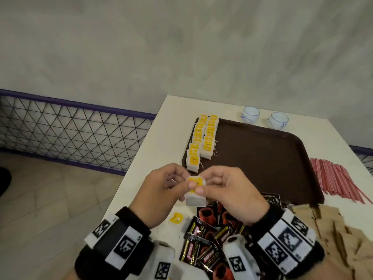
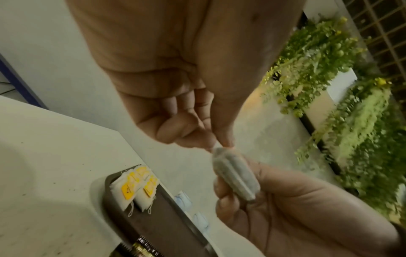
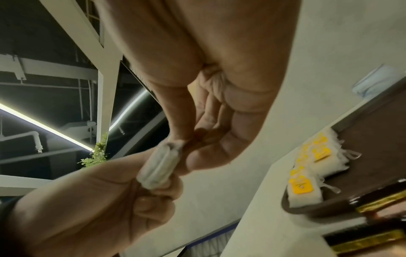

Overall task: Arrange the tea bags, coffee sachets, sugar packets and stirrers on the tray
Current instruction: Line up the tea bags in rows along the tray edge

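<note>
Both hands hold one white tea bag (image 1: 195, 196) with a yellow tag above the table's near edge, just in front of the brown tray (image 1: 262, 158). My left hand (image 1: 178, 185) pinches its left side and my right hand (image 1: 202, 188) pinches the tag end. In the left wrist view the tea bag (image 2: 236, 173) shows edge-on between the fingers. Two rows of tea bags (image 1: 203, 138) lie along the tray's left side. Black coffee sachets (image 1: 210, 239) are heaped in front of the tray, red stirrers (image 1: 333, 178) to its right, brown sugar packets (image 1: 333, 239) at the near right.
Two small white cups (image 1: 250, 114) (image 1: 278, 120) stand behind the tray. A loose yellow tag (image 1: 177, 218) lies on the white table (image 1: 153, 158) near my left wrist. A mesh railing (image 1: 70, 128) runs to the left, past the table's edge.
</note>
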Demonstrator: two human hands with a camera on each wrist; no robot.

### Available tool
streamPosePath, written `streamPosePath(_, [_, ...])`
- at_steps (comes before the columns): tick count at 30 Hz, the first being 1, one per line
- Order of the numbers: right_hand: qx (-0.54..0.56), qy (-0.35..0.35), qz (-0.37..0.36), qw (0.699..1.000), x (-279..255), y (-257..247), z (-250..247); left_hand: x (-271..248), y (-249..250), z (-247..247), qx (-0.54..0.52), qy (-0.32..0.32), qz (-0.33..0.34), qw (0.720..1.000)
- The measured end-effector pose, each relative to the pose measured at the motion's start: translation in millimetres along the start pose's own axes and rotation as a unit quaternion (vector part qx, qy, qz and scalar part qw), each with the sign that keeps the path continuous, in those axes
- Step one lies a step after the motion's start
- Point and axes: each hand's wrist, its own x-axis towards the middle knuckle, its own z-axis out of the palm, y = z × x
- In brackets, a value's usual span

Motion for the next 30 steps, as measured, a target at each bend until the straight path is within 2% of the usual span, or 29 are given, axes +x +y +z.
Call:
streamPosePath(4, [-0.024,0.043,0.003,0.999,-26,9,-16,-27,-17,-11,0.16,-0.02,-0.019,0.987])
streamPosePath(6, [-0.011,0.075,-0.002,0.997,-41,12,-28,-48,-33,-22,0.258,-0.076,-0.052,0.962])
streamPosePath(8, [0.021,0.11,-0.01,0.994,-56,17,-41,-68,-49,-28,0.315,-0.154,-0.095,0.932])
streamPosePath(10, [0.031,0.13,-0.014,0.991,-68,26,-50,-86,-64,-24,0.363,-0.199,-0.107,0.904])
streamPosePath(14, [0.041,0.149,-0.014,0.988,-84,39,-56,-100,-75,-6,0.417,-0.216,-0.089,0.878])
streamPosePath(17, [0.034,0.141,0.002,0.989,-88,41,-55,-97,-69,6,0.488,-0.207,-0.104,0.842])
streamPosePath(18, [0.028,0.137,0.008,0.99,-89,40,-54,-96,-67,7,0.494,-0.205,-0.111,0.838])
streamPosePath(22, [0.031,0.142,0.03,0.989,-81,39,-61,-94,-67,1,0.434,-0.2,-0.104,0.872])
streamPosePath(24, [0.037,0.147,0.043,0.988,-69,37,-67,-90,-64,-6,0.356,-0.2,-0.134,0.903])
streamPosePath(26, [0.03,0.156,0.059,0.986,-49,35,-76,-85,-59,-14,0.3,-0.184,-0.138,0.926])
streamPosePath(30, [-0.018,0.173,0.073,0.982,7,31,-84,-72,-51,-27,0.256,-0.143,-0.107,0.95])
